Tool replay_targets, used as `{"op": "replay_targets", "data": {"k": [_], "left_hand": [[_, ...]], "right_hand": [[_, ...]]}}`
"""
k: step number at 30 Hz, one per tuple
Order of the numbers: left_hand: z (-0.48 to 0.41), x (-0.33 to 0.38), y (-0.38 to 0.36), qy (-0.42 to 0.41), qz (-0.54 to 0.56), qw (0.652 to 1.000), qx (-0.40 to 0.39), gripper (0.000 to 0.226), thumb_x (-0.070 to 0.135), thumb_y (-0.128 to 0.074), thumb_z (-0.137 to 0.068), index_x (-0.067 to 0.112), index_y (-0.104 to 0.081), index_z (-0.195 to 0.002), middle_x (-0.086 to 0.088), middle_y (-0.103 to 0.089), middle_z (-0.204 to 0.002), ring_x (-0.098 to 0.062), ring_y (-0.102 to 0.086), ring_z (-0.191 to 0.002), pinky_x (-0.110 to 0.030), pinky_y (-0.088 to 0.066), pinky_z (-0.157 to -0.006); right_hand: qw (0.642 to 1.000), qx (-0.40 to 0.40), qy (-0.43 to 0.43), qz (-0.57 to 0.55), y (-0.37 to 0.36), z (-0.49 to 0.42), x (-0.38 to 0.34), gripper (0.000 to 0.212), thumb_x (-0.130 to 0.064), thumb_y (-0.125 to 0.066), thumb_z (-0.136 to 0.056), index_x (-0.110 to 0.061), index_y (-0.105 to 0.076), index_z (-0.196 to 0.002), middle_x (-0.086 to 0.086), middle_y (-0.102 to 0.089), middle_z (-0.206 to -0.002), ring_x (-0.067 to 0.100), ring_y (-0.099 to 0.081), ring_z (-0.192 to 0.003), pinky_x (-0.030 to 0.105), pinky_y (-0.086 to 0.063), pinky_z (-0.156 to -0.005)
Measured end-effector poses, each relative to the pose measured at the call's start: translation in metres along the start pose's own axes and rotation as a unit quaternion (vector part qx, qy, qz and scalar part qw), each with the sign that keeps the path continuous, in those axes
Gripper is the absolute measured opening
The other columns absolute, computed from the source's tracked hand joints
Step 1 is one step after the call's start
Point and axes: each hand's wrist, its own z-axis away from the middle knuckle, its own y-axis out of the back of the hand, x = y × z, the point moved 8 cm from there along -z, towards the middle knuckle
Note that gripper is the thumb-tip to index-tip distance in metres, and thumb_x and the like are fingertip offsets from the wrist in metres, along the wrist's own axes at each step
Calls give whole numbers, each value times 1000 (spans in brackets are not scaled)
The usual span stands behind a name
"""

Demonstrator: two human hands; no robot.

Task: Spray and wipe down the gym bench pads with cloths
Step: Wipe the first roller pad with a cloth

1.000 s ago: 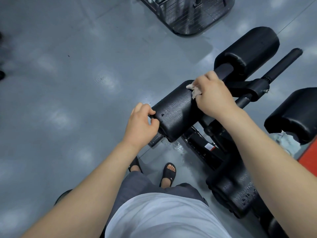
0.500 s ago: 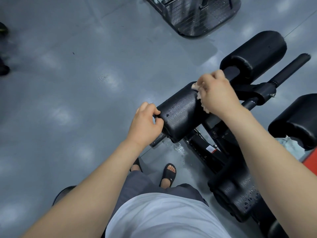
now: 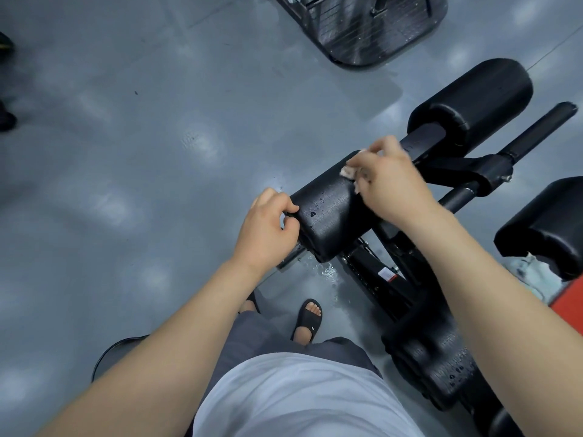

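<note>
Wiping step: judged mid-task, with one roller under the cloth and other pads waiting.
Near pad (image 3: 441, 373), 5 o'clock: droplets stand on its black skin; sprayed by the look of it, not yet wiped.
Floor spill (image 3: 328, 272), 5 o'clock of centre, just past the sandalled foot (image 3: 309, 320): wet patch below the roller's end; a slip risk.
Left hand (image 3: 268, 228), just 9 o'clock of centre: fingers curled round the near end of the roller pad (image 3: 328, 222), apparently steadying it.
Roller pad surface: beads of liquid on the near half; the far half is hidden under the other hand.
Right hand (image 3: 391, 184), 1 o'clock of centre: clenched on a small white cloth (image 3: 348, 171), pressing it to the pad's top.
Far roller (image 3: 479, 102), 1 o'clock: no droplets readable; cannot tell whether cleaned.
Side pad (image 3: 549, 222), 3 o'clock: state not readable; a clear plastic item (image 3: 523, 269) lies below it, possibly the sprayer, cannot tell.
Edges: black frame bracket (image 3: 473, 171) and handle bar (image 3: 536, 130) lie just beyond the knuckles; a sweep that way would meet metal.
Open room: grey floor (image 3: 126, 168) from 7 to 11 o'clock; grid platform (image 3: 372, 29) at 12 o'clock, well apart.
</note>
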Motion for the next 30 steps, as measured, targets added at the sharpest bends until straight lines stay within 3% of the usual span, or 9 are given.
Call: {"op": "replay_targets", "data": {"k": [4, 11, 15, 18, 21, 26, 30], "left_hand": [[3, 0, 0, 0, 16, 1000, 4, 20, 11, -47, -79, 14, -64, -88, 3, -57, -98, -21, -57, -100, -38, -50, -86], [6, 1, 2, 1, 27, 1000, 3, 23, 11, -45, -81, 14, -67, -87, -1, -58, -96, -23, -60, -96, -36, -50, -82], [7, 2, 3, -7, 29, 1000, 2, 25, 8, -46, -81, 13, -70, -85, 0, -59, -92, -21, -58, -95, -25, -45, -81], [10, 2, 2, -15, 33, 999, 6, 27, 6, -47, -81, 11, -73, -87, 0, -60, -92, -22, -59, -98, -18, -43, -83], [12, -2, 3, -17, 44, 999, 14, 30, 4, -47, -83, 11, -75, -90, -1, -61, -93, -23, -62, -99, -23, -46, -84], [16, -5, 9, -21, 77, 996, 31, 38, -5, -46, -84, 12, -78, -95, -2, -68, -99, 4, -62, -102, -12, -45, -86], [16, -7, 11, -16, 76, 996, 43, 44, -8, -45, -84, 16, -80, -96, 2, -70, -104, 3, -62, -99, -16, -48, -83]], "right_hand": [[998, 11, -56, 27, 2, -7, 9, 32, -7, -52, -93, -16, -74, -115, 14, -55, -117, 43, -51, -103, 44, -50, -88], [993, -54, 101, 2, -30, 17, -44, 32, -6, -54, -89, -25, -75, -106, -5, -64, -113, 28, -45, -93, 30, -39, -81], [998, -6, 26, 49, -13, -8, 1, 38, -8, -48, -89, -29, -71, -111, -3, -69, -118, 36, -53, -103, 39, -42, -91], [997, 13, -50, 53, -5, -12, 18, 38, -6, -44, -92, -21, -71, -115, 2, -69, -123, 40, -50, -105, 39, -42, -95], [999, 8, 15, 37, -15, -1, -11, 40, -4, -41, -84, -20, -72, -104, -3, -71, -121, 39, -57, -101, 28, -29, -85], [996, 0, 85, -36, -24, 35, -53, 44, 8, -51, -78, -18, -75, -105, -9, -70, -122, 30, -50, -94, 33, -45, -86], [988, -61, 131, -50, -33, 48, -56, 41, 2, -57, -82, -24, -73, -108, -10, -67, -128, 24, -52, -101, 30, -45, -91]]}}
